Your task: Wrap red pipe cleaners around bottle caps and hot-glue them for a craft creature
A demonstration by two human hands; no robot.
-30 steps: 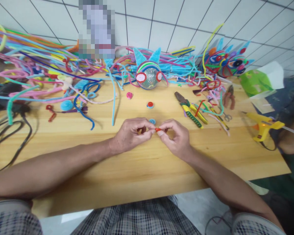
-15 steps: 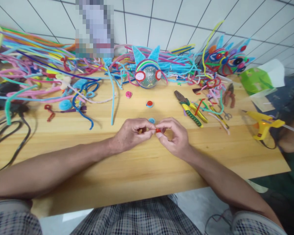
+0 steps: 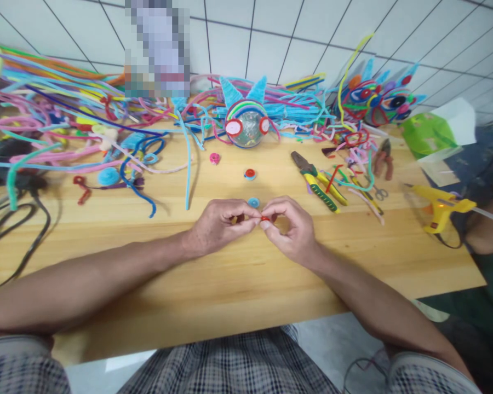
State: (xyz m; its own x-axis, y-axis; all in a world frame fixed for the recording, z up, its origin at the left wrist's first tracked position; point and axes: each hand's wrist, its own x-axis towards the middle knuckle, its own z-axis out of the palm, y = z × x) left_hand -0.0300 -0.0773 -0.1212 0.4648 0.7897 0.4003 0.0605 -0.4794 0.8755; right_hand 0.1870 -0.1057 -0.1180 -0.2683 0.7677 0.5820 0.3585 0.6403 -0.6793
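Between the fingertips of both hands is a small red coil of pipe cleaner [image 3: 264,218]. My left hand [image 3: 225,223] pinches it from the left with thumb and forefinger. From the other side my right hand [image 3: 291,227] closes thumb and forefinger around it; much of the coil is hidden. Just beyond the fingertips lies a blue coil [image 3: 253,202]. Farther off are a red-and-blue coil [image 3: 250,174] and a pink coil [image 3: 215,158]. Behind them stands a clear ball figure [image 3: 250,128] with blue pointed ears and red-rimmed white eyes.
Pliers [image 3: 316,183], small scissors [image 3: 380,193] and a yellow glue gun [image 3: 439,207] lie to the right, near another person's arm [image 3: 487,230]. Loose pipe cleaners [image 3: 66,120] pile up at the back left. Two finished figures [image 3: 378,101] stand back right. A black cable [image 3: 41,235] runs left.
Both hands stay at nearly the same spot, with the red coil turned slightly and a little more covered by the fingers. The view has shifted very slightly.
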